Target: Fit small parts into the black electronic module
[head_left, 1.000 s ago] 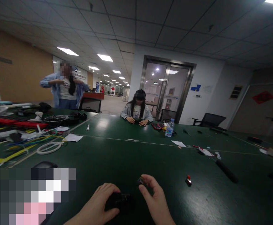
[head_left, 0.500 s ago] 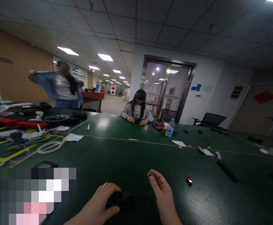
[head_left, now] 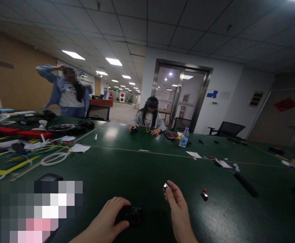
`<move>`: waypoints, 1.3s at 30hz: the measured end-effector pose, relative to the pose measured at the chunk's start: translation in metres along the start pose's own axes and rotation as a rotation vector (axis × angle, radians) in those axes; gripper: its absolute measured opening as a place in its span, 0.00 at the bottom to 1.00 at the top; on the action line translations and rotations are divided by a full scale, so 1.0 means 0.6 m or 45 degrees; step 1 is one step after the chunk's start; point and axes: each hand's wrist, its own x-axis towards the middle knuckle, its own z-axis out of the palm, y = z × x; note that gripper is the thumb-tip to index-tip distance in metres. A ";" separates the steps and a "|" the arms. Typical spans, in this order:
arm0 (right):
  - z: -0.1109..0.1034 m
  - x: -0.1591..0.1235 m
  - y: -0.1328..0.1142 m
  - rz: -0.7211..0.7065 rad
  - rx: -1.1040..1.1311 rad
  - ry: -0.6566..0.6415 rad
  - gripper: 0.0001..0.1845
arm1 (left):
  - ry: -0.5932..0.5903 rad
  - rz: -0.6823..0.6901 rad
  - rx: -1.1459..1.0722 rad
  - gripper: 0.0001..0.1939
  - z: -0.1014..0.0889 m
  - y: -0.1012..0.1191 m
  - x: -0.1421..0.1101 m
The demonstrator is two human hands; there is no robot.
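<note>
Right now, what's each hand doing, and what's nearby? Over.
Left hand gripping black object. Right hand pinching small shiny piece. Red-topped object lies apart, farther right.

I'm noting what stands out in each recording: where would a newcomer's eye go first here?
Probably to the small shiny piece held up in the right hand, low and just right of centre, with the left hand gripping a black object nearby. Next, the red-and-silver piece farther right and the seated person wearing dark headgear across the green table.
</note>
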 end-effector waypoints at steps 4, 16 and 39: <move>-0.001 -0.003 -0.002 0.012 -0.014 0.021 0.27 | 0.015 0.004 0.015 0.18 0.003 0.000 0.000; -0.006 0.002 0.002 0.113 0.039 0.114 0.29 | 0.013 -0.032 -0.014 0.19 0.002 0.004 0.001; -0.006 -0.001 -0.003 0.115 -0.013 0.170 0.28 | -0.002 0.033 -0.048 0.19 -0.005 0.007 -0.002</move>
